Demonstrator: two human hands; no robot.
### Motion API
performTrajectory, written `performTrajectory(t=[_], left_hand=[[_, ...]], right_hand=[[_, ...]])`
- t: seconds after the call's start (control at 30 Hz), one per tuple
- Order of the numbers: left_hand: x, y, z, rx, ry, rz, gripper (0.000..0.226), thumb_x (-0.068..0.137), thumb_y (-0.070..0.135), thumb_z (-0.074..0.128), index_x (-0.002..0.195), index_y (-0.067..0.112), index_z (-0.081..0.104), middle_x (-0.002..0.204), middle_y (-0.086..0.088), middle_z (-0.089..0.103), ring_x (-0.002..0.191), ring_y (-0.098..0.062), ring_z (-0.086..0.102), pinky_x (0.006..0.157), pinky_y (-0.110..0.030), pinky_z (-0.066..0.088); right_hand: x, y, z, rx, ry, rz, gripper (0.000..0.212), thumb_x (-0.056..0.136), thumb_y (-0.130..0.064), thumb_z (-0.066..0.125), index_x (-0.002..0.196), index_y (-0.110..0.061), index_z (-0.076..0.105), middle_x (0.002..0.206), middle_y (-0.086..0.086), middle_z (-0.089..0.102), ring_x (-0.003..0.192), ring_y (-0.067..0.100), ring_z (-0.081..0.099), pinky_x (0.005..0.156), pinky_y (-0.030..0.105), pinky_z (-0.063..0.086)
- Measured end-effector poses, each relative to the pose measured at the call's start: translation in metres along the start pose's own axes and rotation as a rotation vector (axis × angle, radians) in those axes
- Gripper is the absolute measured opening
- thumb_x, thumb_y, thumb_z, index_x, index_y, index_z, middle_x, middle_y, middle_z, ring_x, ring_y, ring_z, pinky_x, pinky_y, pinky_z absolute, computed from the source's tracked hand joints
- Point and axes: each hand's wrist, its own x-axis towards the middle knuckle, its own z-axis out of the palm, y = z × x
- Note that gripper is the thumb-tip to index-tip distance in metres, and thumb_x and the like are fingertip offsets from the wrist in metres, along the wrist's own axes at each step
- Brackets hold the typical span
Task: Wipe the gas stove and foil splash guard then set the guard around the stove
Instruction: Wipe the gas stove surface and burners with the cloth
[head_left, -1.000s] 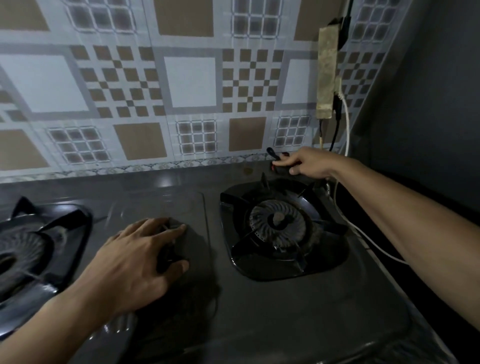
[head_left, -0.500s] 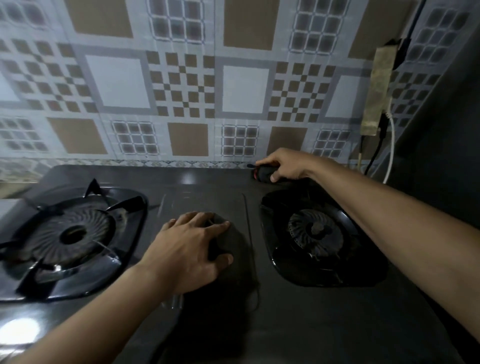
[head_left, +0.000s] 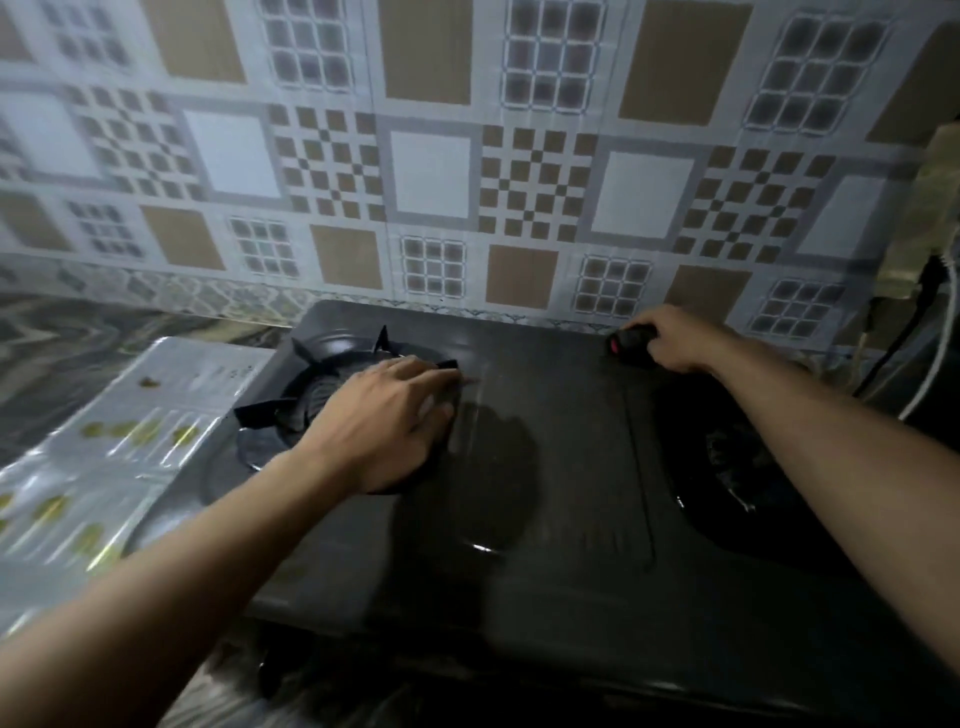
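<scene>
The view has swung leftward since half a second ago; the dark, glossy two-burner gas stove now sits more to the right of the picture, and a silvery foil splash guard with yellowish-brown stains has come into sight lying flat on the counter just beside the stove's left edge, where before it was out of frame. The left hand lies palm down on the stove top with fingers spread and slightly curled, pressing on something dark beneath it; what it covers is too hidden to name; it has moved leftward from the middle panel and now overlaps the right side of the left burner's black pan support, which earlier lay clear of it. The right hand remains at the stove's back edge, fingers closed around a small black object with a red end, much as before. The right burner is now largely in shadow under the right forearm and partly hidden; half a second ago its ribbed cap was plainly visible. The patterned brown, white and grey tiled wall covering fills the top of the picture; a white cable hangs at the far right edge, nearer the frame's border than earlier; the whole picture is slightly motion-blurred.
</scene>
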Motion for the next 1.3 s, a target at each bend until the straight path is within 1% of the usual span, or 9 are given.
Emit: performTrajectory(t=[0.07,0.2,0.3,0.37,0.47,0.6,0.77,1.0,1.3], left_hand=[[-0.009,-0.027,-0.007,0.032,-0.001,-0.038,0.048,0.095,0.039,0.045,0.139,0.024,0.055,0.140,-0.001,0.057,0.128,-0.024,0.053,0.105,-0.037,0.043],[-0.023,-0.078,-0.014,0.079,-0.044,-0.101,0.059,0.091,0.048,0.036,0.141,0.021,0.053,0.142,-0.008,0.055,0.130,-0.029,0.050,0.106,-0.043,0.042],[-0.032,-0.107,-0.015,0.087,-0.126,-0.148,0.071,0.088,0.058,0.026,0.147,0.022,0.044,0.148,-0.011,0.044,0.140,-0.029,0.034,0.110,-0.050,0.035],[-0.036,-0.121,-0.012,0.141,-0.194,-0.153,0.067,0.094,0.059,0.028,0.152,0.024,0.034,0.156,-0.011,0.030,0.146,-0.029,0.021,0.113,-0.056,0.028],[-0.037,-0.136,-0.012,0.182,-0.281,-0.141,0.068,0.096,0.062,0.024,0.156,0.029,0.022,0.164,-0.010,0.010,0.151,-0.031,0.008,0.116,-0.060,0.018],[-0.038,-0.151,-0.012,0.179,-0.357,-0.102,0.066,0.098,0.060,0.021,0.157,0.033,0.010,0.166,-0.009,-0.003,0.153,-0.031,-0.002,0.118,-0.061,0.007],[-0.036,-0.164,-0.008,0.114,-0.403,0.015,0.063,0.102,0.054,0.017,0.158,0.029,0.004,0.166,-0.007,-0.006,0.153,-0.029,-0.006,0.118,-0.061,0.002],[-0.023,-0.201,-0.010,0.141,-0.342,0.230,0.055,0.102,0.053,0.011,0.154,0.042,-0.003,0.164,-0.009,-0.016,0.151,-0.031,-0.011,0.118,-0.062,-0.002],[-0.012,-0.208,-0.013,0.106,-0.478,0.330,0.054,0.101,0.052,0.005,0.154,0.043,0.003,0.163,-0.009,-0.017,0.151,-0.027,-0.015,0.117,-0.056,-0.009]], right_hand=[[-0.013,-0.031,0.000,0.028,0.040,-0.028,0.056,0.085,0.001,0.048,0.122,-0.037,0.064,0.131,0.012,0.060,0.109,0.035,0.058,0.091,0.041,0.052],[-0.057,-0.102,0.018,0.045,0.053,-0.083,0.068,0.085,-0.001,0.048,0.145,-0.033,0.045,0.151,0.009,0.044,0.131,0.033,0.047,0.103,0.035,0.043],[-0.091,-0.150,0.045,0.039,-0.012,-0.087,0.066,0.084,-0.008,0.051,0.145,-0.033,0.045,0.150,0.007,0.047,0.129,0.032,0.049,0.098,0.033,0.044],[-0.105,-0.169,0.069,-0.058,-0.037,-0.049,0.059,0.085,-0.019,0.051,0.144,-0.026,0.047,0.148,0.009,0.048,0.130,0.034,0.046,0.100,0.036,0.042],[-0.121,-0.181,0.105,-0.114,-0.014,-0.016,0.059,0.095,-0.019,0.040,0.151,-0.006,0.030,0.162,0.011,0.022,0.148,0.029,0.018,0.119,0.052,0.015],[-0.150,-0.188,0.129,-0.037,0.070,0.046,0.057,0.102,-0.021,0.029,0.155,-0.004,0.015,0.165,0.011,0.006,0.151,0.024,0.008,0.122,0.042,0.006],[-0.200,-0.211,0.159,0.038,0.209,0.137,0.054,0.103,-0.026,0.033,0.154,-0.013,0.022,0.164,0.014,0.013,0.151,0.023,0.014,0.122,0.039,0.008],[-0.237,-0.269,0.190,0.029,0.363,0.276,0.047,0.104,-0.027,0.032,0.148,-0.011,0.038,0.161,0.008,0.025,0.148,0.022,0.024,0.121,0.037,0.016],[-0.241,-0.359,0.234,-0.027,0.506,0.318,0.051,0.102,-0.033,0.028,0.146,-0.011,0.043,0.156,0.010,0.038,0.144,0.022,0.033,0.119,0.037,0.021]])
